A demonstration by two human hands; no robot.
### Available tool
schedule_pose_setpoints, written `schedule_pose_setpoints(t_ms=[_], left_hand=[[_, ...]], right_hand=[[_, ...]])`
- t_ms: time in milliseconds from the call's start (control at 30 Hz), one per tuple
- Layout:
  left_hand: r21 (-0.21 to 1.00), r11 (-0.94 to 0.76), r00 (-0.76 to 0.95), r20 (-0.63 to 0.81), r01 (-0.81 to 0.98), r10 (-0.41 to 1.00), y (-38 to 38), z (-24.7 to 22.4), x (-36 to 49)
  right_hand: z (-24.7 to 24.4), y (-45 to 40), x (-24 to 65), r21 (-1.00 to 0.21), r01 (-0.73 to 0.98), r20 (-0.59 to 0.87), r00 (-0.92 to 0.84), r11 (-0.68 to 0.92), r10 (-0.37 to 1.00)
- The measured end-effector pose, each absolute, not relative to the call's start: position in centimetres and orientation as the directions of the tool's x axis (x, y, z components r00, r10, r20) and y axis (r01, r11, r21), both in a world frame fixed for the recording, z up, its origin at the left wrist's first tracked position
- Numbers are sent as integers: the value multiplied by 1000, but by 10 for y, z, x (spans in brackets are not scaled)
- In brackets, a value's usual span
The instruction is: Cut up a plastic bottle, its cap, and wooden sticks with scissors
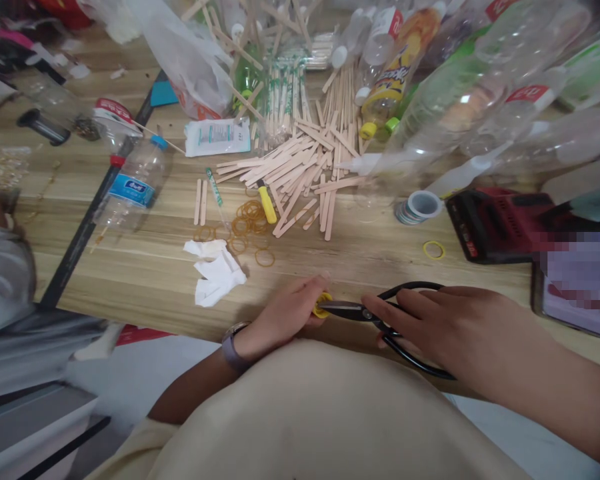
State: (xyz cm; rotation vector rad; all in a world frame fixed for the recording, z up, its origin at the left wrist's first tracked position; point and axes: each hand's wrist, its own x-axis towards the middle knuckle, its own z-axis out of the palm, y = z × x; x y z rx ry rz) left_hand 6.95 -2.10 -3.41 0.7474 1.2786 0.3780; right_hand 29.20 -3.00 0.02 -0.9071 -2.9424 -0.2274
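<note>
Close to my body at the table's front edge, my left hand (pixel 293 305) has its fingers wrapped round a small yellow bottle cap (pixel 321 305). My right hand (pixel 445 327) grips the black looped handles of a pair of scissors (pixel 347 310), whose blades point left. The blade tips meet the cap's open side; whether they pierce it I cannot make out. Left of my hands lie pieces of torn white paper (pixel 220 270). Beyond them are tan rubber bands (pixel 250 220) and a yellow-handled screwdriver (pixel 267 203).
Wooden craft sticks (pixel 300 157) are heaped mid-table. Plastic bottles (pixel 460 100) crowd the back right, and another bottle (pixel 133 187) lies at left. A red and black battery pack (pixel 495 227) and a phone (pixel 580 313) are at right. Another person's sleeve (pixel 3 280) is at far left.
</note>
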Motion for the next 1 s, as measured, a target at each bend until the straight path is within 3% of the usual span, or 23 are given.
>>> schedule_pose_setpoints(t_ms=[267,567,767,1000], left_hand=[[695,703,260,-714,150,650,-22,-34,69],[750,635,297,-658,184,692,-25,-34,68],[775,603,312,-630,190,711,-25,-36,68],[783,593,350,-617,185,705,-23,-39,67]], right_hand=[[-4,-35,293,-44,614,30,-787,788,616],[8,-38,290,41,698,104,-714,715,692],[5,-39,290,22,674,12,-739,738,674],[5,-34,287,-16,653,102,-752,757,651]])
